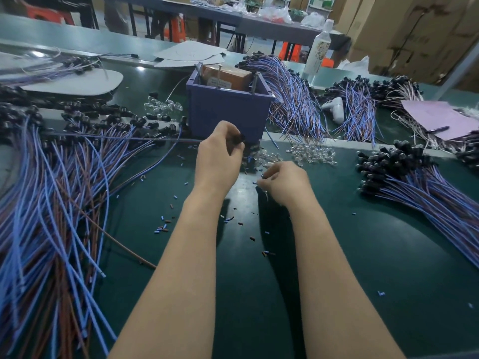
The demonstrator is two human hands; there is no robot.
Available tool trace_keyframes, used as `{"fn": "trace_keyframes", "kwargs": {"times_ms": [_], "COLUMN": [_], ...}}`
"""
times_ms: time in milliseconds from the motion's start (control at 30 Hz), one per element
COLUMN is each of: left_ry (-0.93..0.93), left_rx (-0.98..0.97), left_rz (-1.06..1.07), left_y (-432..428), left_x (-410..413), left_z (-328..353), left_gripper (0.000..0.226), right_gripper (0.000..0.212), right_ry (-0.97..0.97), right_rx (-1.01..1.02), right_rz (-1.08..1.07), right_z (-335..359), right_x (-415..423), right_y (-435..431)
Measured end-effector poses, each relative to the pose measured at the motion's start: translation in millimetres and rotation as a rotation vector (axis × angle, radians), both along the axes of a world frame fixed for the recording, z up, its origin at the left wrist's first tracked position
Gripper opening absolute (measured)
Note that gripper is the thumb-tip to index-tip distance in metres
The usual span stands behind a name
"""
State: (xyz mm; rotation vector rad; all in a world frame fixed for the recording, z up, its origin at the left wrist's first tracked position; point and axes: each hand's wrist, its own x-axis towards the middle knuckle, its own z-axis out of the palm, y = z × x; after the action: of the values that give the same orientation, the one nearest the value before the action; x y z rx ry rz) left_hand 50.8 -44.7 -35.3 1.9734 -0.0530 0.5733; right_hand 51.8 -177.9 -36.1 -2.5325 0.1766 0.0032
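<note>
1. The counter (363, 268) under the left grip (217, 156) and the right grip (282, 185) had a dark green top.
2. A paler green raised strip (77, 37) ran across the counter's far side, well beyond both grips.
3. Bright spots of overhead light (141, 68) shone on the counter, beyond and left of the left grip.
4. Farther off stood a long grey table (280, 32) on dark legs, with plastic bags (274, 14) heaped on it.
5. Orange stools (176, 27) stood under and beside that table.
6. Stacked cardboard boxes (414, 35) rose far beyond and right of the right grip.
7. A grey floor (259, 45) showed between the table legs.
</note>
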Motion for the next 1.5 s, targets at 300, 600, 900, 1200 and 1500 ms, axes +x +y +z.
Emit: {"fn": "trace_keyframes", "kwargs": {"times_ms": [300,600,900,1200,1500], "left_ry": [0.066,0.089,0.077,0.054,0.074], "left_rx": [-0.029,-0.003,0.067,0.166,0.198], "left_rz": [-0.038,-0.046,-0.027,-0.016,-0.029], "left_y": [-4.2,-7.8,-10.0,-14.3,-14.7], "left_x": [0.6,0.0,-0.5,-0.8,-0.3], "left_z": [-10.7,-12.7,-12.8,-14.6,-16.9], "left_gripper": [0.015,0.014,0.01,0.009,0.01], "right_gripper": [0.006,0.013,0.016,0.012,0.01], "right_ry": [-0.317,-0.418,-0.444,-0.437,-0.436], "right_rx": [0.526,0.721,0.525,0.485,0.456], "right_rz": [-0.034,0.11,0.078,0.017,-0.012], "right_z": [3.5,11.0,10.9,8.7,6.3], "right_x": [-1.3,-8.6,-12.0,-8.7,-6.0], "right_y": [1.3,9.4,16.1,12.4,10.8]}}
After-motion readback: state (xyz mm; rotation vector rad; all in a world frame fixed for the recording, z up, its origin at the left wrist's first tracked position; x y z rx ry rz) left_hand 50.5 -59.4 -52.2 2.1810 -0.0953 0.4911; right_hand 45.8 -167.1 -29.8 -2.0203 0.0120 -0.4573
